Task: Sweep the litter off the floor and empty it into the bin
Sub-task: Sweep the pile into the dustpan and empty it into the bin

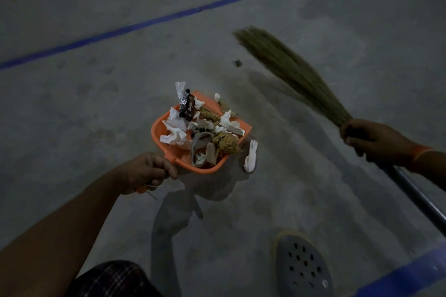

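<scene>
Keep your left hand [150, 171] tight on the full dustpan [169, 128] – hold it flat – while your right hand [369, 140] grips the broom [289, 65].

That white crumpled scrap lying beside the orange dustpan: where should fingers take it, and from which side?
Pinch the white crumpled scrap across its narrow middle, coming from above on the side away from the orange plastic dustpan; it lies long and thin on the floor, with bare concrete there.

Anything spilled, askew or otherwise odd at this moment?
Yes. A white scrap is outside the orange dustpan, beside its right edge, apparently fallen out of the heaped load. A small dark speck also lies unswept on the floor near the broom tips.
</scene>
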Demonstrator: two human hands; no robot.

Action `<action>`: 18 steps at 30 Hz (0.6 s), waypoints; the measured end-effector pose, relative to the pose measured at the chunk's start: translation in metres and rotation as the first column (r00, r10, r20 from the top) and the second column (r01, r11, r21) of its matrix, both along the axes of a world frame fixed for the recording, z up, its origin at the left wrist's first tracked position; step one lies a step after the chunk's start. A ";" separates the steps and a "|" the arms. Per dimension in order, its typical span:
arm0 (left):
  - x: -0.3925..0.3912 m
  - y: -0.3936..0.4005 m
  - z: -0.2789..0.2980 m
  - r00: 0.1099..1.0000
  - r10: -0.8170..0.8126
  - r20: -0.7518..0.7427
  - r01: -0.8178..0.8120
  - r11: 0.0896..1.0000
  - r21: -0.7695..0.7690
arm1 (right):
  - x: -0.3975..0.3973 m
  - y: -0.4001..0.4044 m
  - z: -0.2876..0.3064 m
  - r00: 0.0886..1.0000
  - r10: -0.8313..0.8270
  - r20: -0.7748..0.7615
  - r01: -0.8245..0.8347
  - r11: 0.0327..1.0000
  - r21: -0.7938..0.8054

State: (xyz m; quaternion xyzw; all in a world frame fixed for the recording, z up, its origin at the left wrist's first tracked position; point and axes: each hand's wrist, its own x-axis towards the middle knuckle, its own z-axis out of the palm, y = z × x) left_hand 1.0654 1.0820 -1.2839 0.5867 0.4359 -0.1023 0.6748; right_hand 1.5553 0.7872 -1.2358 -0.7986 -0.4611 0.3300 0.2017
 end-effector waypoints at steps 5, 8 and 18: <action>0.039 0.016 0.006 0.999 0.046 -0.022 -0.046 0.999 -0.015 | 0.047 0.056 -0.001 0.992 -0.092 0.087 0.096 0.995 -0.037; 0.054 0.023 0.004 0.996 0.091 0.001 -0.091 0.995 -0.043 | 0.067 0.084 -0.009 0.987 -0.107 0.121 0.117 0.990 -0.074; 0.013 0.050 -0.019 0.993 0.112 0.027 -0.108 0.987 -0.122 | 0.080 0.129 -0.044 0.991 0.027 0.133 0.003 0.976 -0.220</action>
